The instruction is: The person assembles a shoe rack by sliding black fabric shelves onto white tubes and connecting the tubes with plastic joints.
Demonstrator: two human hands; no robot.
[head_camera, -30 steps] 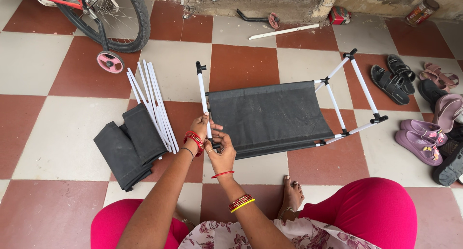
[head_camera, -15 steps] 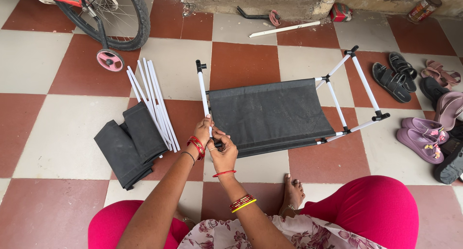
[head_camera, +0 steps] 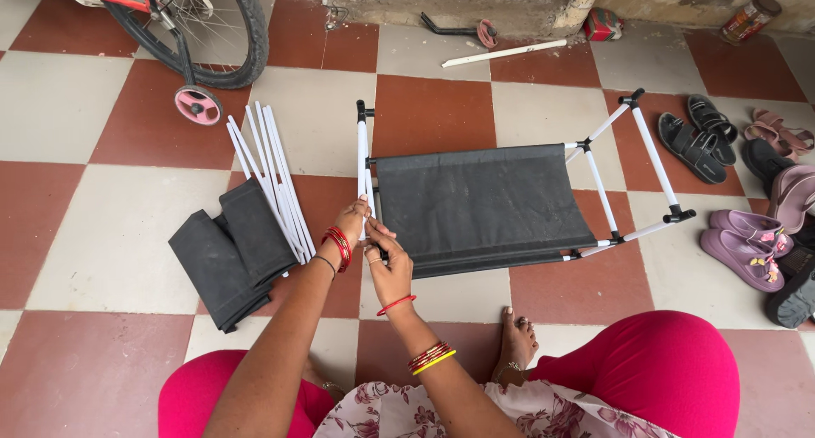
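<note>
My fingers hide the joint at the near end of the white tube [head_camera: 363, 162], so I can't make it out. My left hand [head_camera: 351, 224] is closed around that tube, and my right hand [head_camera: 390, 269] pinches the black connector just beside it, against the black fabric shelf [head_camera: 480, 204].
</note>
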